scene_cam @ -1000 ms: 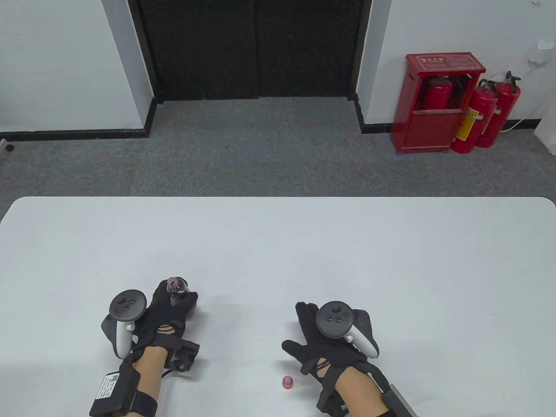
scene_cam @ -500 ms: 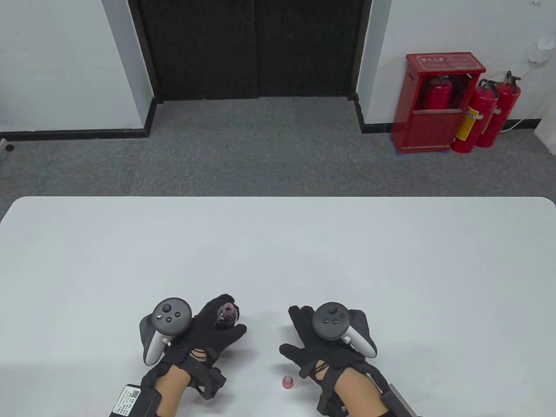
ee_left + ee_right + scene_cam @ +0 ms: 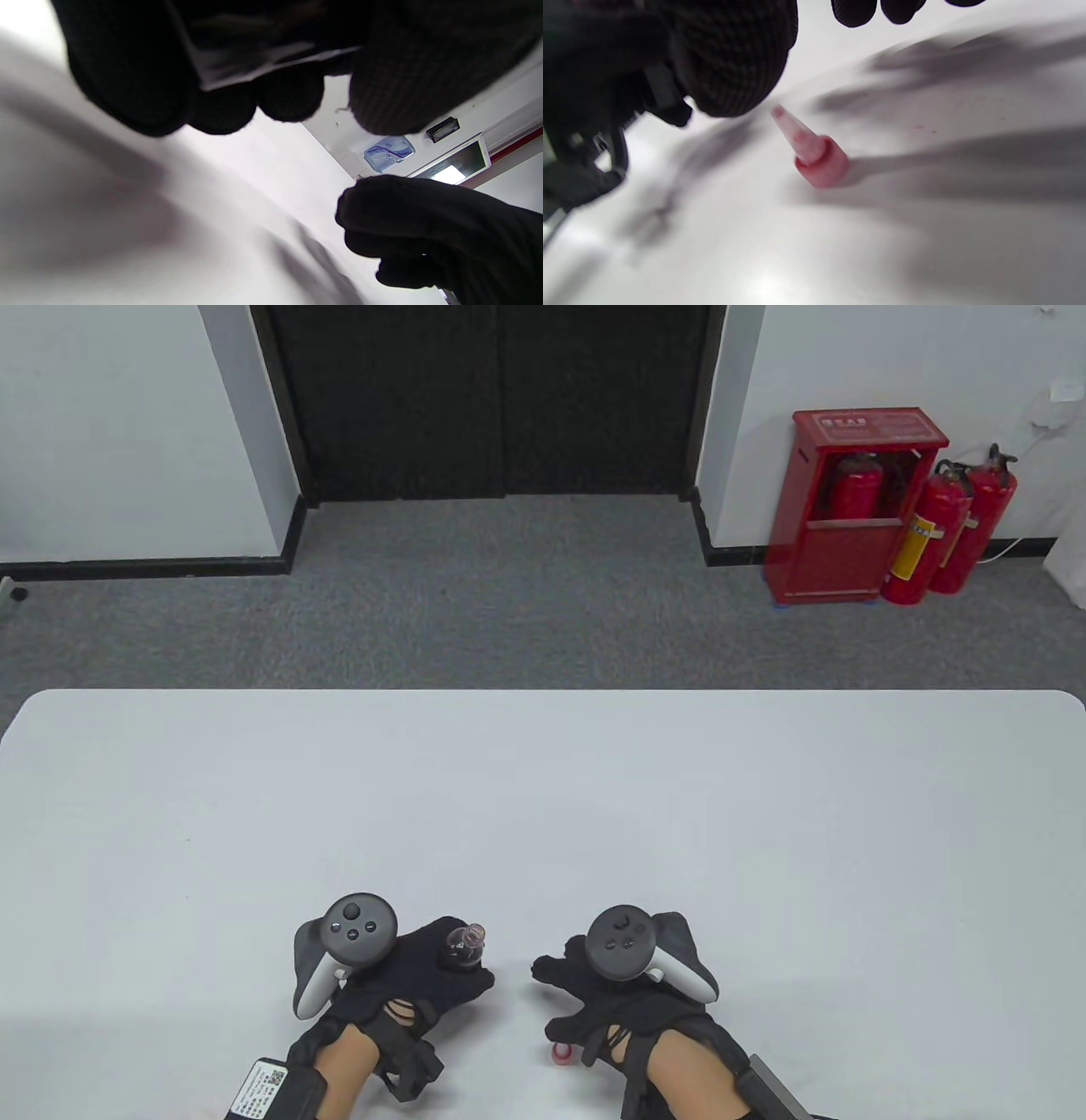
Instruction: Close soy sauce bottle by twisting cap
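Observation:
My left hand grips a small dark soy sauce bottle upright near the table's front edge, and its neck is open. In the left wrist view my fingers wrap the bottle's labelled body. The pink cone-shaped cap stands on the table just below my right hand. That hand is open with spread fingers and hovers over the cap without holding it. In the right wrist view the cap stands just under my thumb. My right hand also shows in the left wrist view.
The white table stretches wide behind both hands. Past its far edge are grey carpet, a dark door and a red fire extinguisher cabinet.
My left hand has carried the bottle to the right and nearer the front edge. My right hand has moved left and back, so its thumb now sits over the cap.

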